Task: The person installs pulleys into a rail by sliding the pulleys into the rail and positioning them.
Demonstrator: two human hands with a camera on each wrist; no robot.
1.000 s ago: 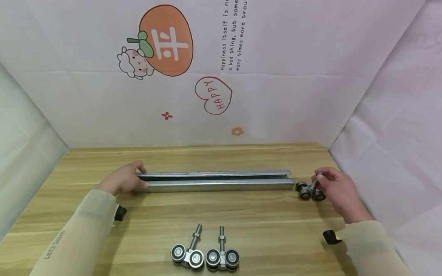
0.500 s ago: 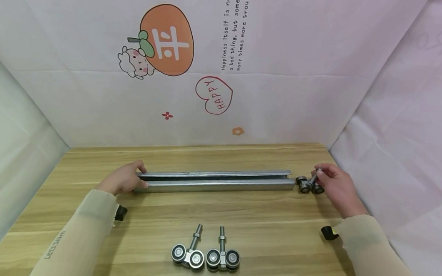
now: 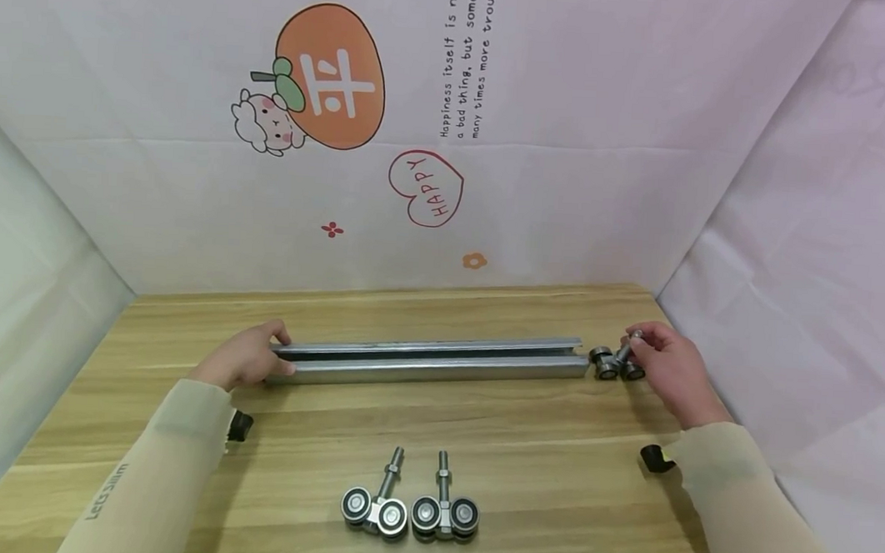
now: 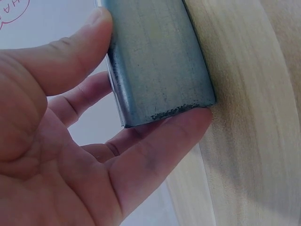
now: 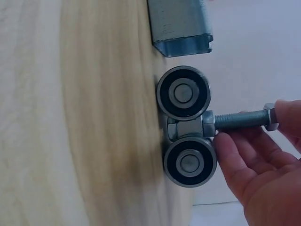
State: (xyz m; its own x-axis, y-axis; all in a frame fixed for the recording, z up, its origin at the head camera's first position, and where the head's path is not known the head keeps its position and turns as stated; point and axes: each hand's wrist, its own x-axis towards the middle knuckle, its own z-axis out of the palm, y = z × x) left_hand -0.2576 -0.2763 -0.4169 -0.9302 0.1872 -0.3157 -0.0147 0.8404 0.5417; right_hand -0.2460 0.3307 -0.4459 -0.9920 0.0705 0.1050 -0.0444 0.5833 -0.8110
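A silver C-shaped metal rail (image 3: 437,371) lies across the table, its slot facing up. My left hand (image 3: 246,356) holds its left end, thumb on the near side and fingers at the far side and end, as the left wrist view shows on the rail (image 4: 160,61). Just off the rail's right end stands a roller trolley (image 3: 607,369) with several wheels, its bolt upright. My right hand (image 3: 675,371) pinches that bolt near the top nut. In the right wrist view a small gap separates the trolley (image 5: 183,94) from the rail's end (image 5: 181,28).
Two more roller trolleys, a left one (image 3: 374,513) and a right one (image 3: 445,517), lie side by side near the front of the wooden table (image 3: 290,469), bolts pointing away from me. White printed cloth (image 3: 566,216) walls the back and both sides.
My right hand has shifted the trolley slightly away from me and a little left, bringing it in line with the rail's end. The left hand and rail stay put.
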